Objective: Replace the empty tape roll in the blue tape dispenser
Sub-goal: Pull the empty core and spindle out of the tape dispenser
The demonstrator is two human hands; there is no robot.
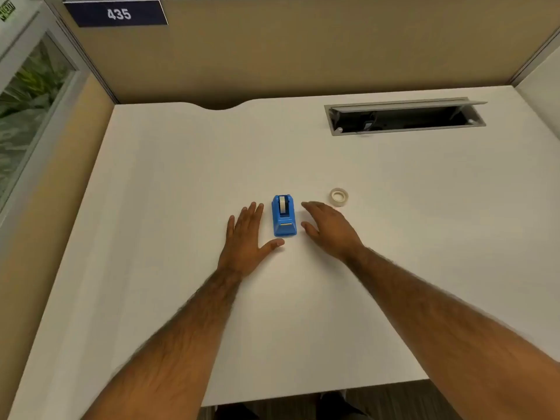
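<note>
On the white desk (pixel 394 237) I count one blue dispenser (pixel 284 216) and one loose tape roll (pixel 338 197). Dispenser sits between my hands: left hand (pixel 249 237) flat, spread, empty; right hand (pixel 328 227) open, empty, roll just beyond.

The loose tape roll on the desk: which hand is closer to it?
The right hand: its fingertips lie just short of the tape roll. The left hand is beyond the blue tape dispenser, farther away.
</note>
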